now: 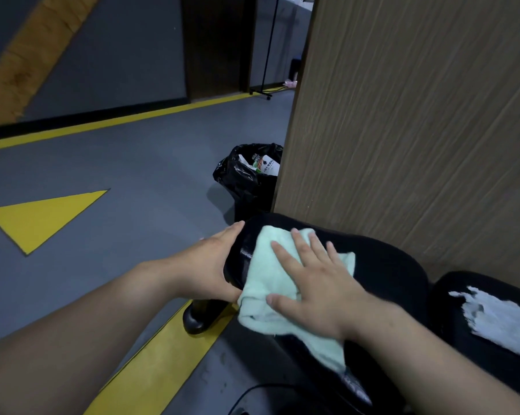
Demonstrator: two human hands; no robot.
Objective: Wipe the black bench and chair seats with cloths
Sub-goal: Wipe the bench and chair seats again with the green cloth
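The right hand is laid flat on the mint cloth, fingers spread: pressed, not grabbed.
The cloth is draped over the black seat at its left end, which is steadied by the straight-fingered left hand. The rest of the seat stretches rightward toward the torn seat, so it's probably reached best by the right hand.

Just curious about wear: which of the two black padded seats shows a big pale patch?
The right-hand black padded seat; the other one lies under the mint-green cloth.
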